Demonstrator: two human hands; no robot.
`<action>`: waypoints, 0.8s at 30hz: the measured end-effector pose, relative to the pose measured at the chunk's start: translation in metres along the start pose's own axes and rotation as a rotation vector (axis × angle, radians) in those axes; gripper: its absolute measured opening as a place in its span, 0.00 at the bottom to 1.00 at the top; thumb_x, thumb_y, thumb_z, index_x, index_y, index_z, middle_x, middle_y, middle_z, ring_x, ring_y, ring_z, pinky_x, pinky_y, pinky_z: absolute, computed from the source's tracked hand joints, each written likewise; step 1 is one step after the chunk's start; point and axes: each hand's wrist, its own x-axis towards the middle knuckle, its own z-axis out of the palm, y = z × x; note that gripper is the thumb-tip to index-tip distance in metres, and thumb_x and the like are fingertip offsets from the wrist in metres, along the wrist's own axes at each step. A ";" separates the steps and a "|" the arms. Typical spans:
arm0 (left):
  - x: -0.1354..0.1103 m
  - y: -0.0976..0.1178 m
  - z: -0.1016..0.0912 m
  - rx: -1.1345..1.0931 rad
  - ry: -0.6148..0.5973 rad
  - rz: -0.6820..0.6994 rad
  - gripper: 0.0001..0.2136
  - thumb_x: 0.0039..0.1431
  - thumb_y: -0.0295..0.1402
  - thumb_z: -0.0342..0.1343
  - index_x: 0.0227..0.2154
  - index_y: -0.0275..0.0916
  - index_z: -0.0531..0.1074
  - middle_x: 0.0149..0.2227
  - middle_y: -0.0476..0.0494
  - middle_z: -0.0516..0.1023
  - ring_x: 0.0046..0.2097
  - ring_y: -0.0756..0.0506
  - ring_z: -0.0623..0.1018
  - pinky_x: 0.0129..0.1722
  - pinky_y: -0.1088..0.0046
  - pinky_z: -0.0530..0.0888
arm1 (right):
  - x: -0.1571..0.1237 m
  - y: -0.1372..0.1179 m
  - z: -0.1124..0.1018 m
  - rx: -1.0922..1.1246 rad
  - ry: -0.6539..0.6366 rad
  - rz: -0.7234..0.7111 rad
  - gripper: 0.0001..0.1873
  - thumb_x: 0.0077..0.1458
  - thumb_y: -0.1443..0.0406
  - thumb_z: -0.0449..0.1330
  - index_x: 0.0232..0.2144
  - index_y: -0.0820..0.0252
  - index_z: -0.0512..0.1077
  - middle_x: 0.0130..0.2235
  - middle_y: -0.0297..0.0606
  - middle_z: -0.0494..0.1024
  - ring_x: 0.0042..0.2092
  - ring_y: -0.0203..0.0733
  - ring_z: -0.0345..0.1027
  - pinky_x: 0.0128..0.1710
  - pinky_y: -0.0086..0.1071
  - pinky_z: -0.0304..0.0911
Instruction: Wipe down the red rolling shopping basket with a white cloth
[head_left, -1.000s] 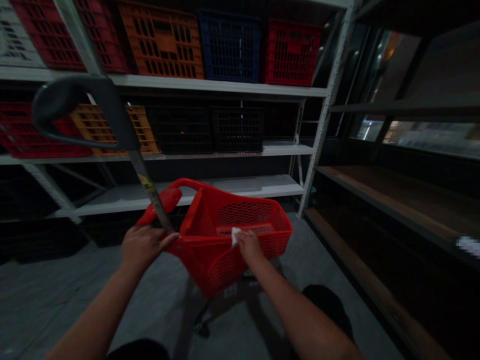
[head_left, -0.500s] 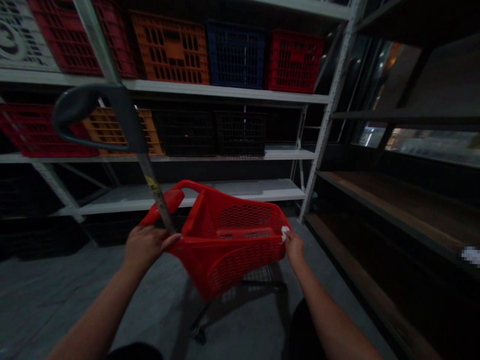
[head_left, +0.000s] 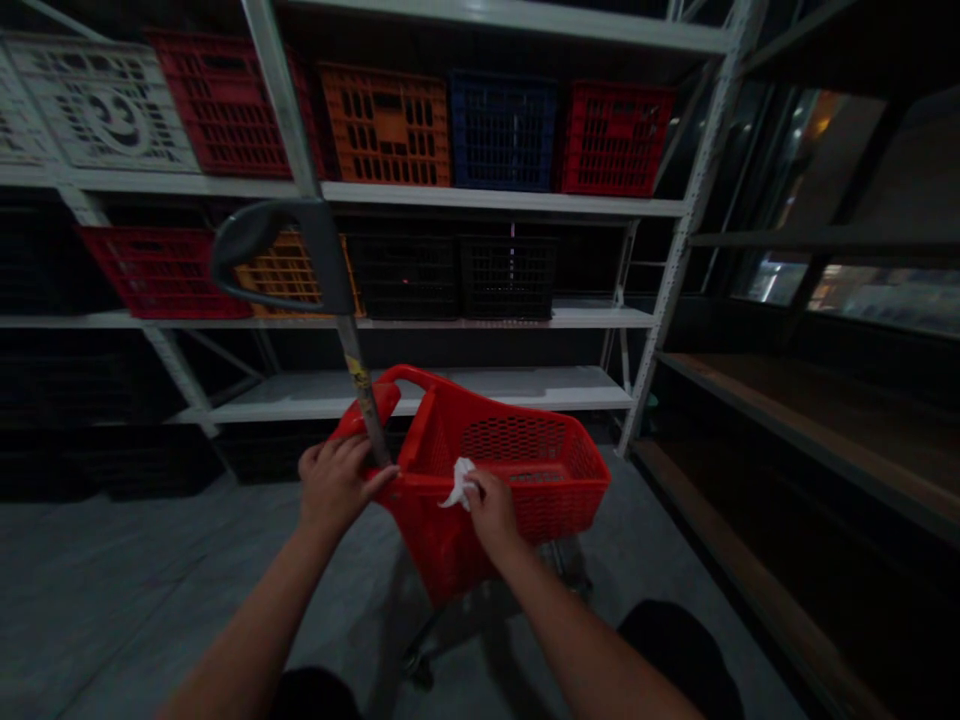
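A red plastic shopping basket (head_left: 525, 480) on wheels stands on the grey floor in front of me. Its metal pole (head_left: 360, 390) rises to a dark grey handle (head_left: 277, 250). My left hand (head_left: 334, 485) is closed around the base of the pole at the basket's near corner. My right hand (head_left: 487, 510) pinches a small white cloth (head_left: 459, 482) and presses it on the basket's near rim.
Grey metal shelving (head_left: 450, 200) ahead carries red, orange, blue, black and white crates (head_left: 382, 125). Dark wooden shelves (head_left: 810, 420) run along the right. The lowest grey shelf (head_left: 465, 385) lies just behind the basket. My dark-clothed knees show at the bottom.
My right hand slid the cloth from the near rim out to the basket's right end, then back to the near rim. My left hand kept its hold on the pole. The view shifted left.
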 end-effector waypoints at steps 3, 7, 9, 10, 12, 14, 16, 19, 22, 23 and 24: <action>-0.029 0.025 -0.003 -0.211 0.194 -0.146 0.15 0.50 0.43 0.51 0.36 0.39 0.67 0.41 0.38 0.72 0.46 0.39 0.69 0.48 0.57 0.62 | -0.012 -0.011 -0.006 0.098 0.062 0.102 0.10 0.43 0.71 0.55 0.33 0.60 0.66 0.34 0.37 0.71 0.34 0.38 0.66 0.33 0.29 0.62; -0.070 0.076 0.003 -0.723 -0.095 -0.237 0.18 0.54 0.41 0.46 0.46 0.43 0.60 0.42 0.40 0.72 0.38 0.44 0.74 0.36 0.66 0.71 | -0.034 -0.028 -0.009 0.186 -0.041 0.135 0.08 0.42 0.71 0.55 0.29 0.59 0.63 0.29 0.32 0.68 0.28 0.34 0.63 0.27 0.25 0.58; -0.080 0.097 0.006 -0.916 -0.244 -0.249 0.17 0.55 0.41 0.43 0.47 0.44 0.60 0.44 0.41 0.73 0.40 0.45 0.75 0.38 0.68 0.72 | -0.043 -0.037 -0.008 0.178 -0.107 0.086 0.06 0.41 0.73 0.54 0.26 0.59 0.64 0.28 0.32 0.68 0.29 0.34 0.62 0.28 0.24 0.57; -0.082 0.103 0.007 -0.981 -0.304 -0.260 0.16 0.56 0.41 0.42 0.46 0.43 0.61 0.43 0.42 0.73 0.41 0.46 0.75 0.39 0.70 0.71 | -0.046 -0.040 -0.008 0.170 -0.134 0.067 0.06 0.41 0.73 0.53 0.25 0.59 0.64 0.28 0.31 0.68 0.30 0.34 0.62 0.29 0.24 0.57; -0.083 0.110 0.009 -1.050 -0.391 -0.287 0.15 0.56 0.42 0.43 0.41 0.40 0.65 0.38 0.45 0.76 0.39 0.47 0.75 0.37 0.73 0.71 | -0.047 -0.043 -0.014 0.158 -0.231 0.063 0.06 0.42 0.74 0.52 0.24 0.60 0.66 0.27 0.30 0.68 0.30 0.33 0.62 0.29 0.24 0.56; -0.082 0.108 0.012 -1.051 -0.444 -0.303 0.14 0.55 0.43 0.45 0.34 0.39 0.68 0.29 0.47 0.76 0.32 0.49 0.75 0.31 0.77 0.70 | -0.041 -0.042 -0.025 0.121 -0.343 0.077 0.05 0.43 0.72 0.53 0.23 0.60 0.66 0.23 0.29 0.67 0.27 0.32 0.61 0.27 0.23 0.55; -0.083 0.104 0.014 -1.025 -0.469 -0.292 0.14 0.54 0.43 0.46 0.27 0.38 0.69 0.23 0.49 0.74 0.26 0.50 0.73 0.26 0.79 0.67 | -0.028 -0.038 -0.042 0.033 -0.352 0.056 0.03 0.42 0.71 0.57 0.21 0.60 0.66 0.23 0.28 0.66 0.26 0.32 0.60 0.27 0.24 0.55; -0.085 0.102 0.016 -1.004 -0.491 -0.266 0.14 0.54 0.43 0.46 0.25 0.38 0.69 0.22 0.49 0.73 0.25 0.51 0.72 0.25 0.79 0.65 | 0.000 -0.038 -0.067 -0.130 -0.142 -0.069 0.06 0.40 0.69 0.60 0.18 0.60 0.65 0.30 0.33 0.68 0.34 0.36 0.63 0.35 0.29 0.58; -0.088 0.106 0.015 -1.003 -0.536 -0.245 0.15 0.55 0.43 0.45 0.26 0.38 0.70 0.25 0.47 0.75 0.28 0.50 0.72 0.29 0.79 0.66 | 0.029 -0.050 -0.084 -0.269 0.073 -0.248 0.06 0.42 0.68 0.60 0.18 0.60 0.66 0.44 0.40 0.66 0.47 0.43 0.59 0.48 0.38 0.53; -0.090 0.109 0.014 -0.998 -0.560 -0.236 0.15 0.55 0.43 0.44 0.25 0.38 0.70 0.25 0.47 0.75 0.28 0.50 0.72 0.29 0.79 0.66 | 0.038 -0.055 -0.087 -0.316 0.115 -0.304 0.06 0.42 0.67 0.60 0.18 0.60 0.66 0.49 0.40 0.63 0.51 0.45 0.56 0.51 0.42 0.49; -0.092 0.112 0.014 -0.992 -0.587 -0.224 0.15 0.55 0.42 0.44 0.25 0.38 0.70 0.25 0.47 0.75 0.28 0.50 0.72 0.30 0.78 0.65 | 0.048 -0.059 -0.089 -0.359 0.136 -0.356 0.06 0.43 0.67 0.59 0.18 0.60 0.66 0.53 0.39 0.60 0.55 0.47 0.52 0.54 0.46 0.43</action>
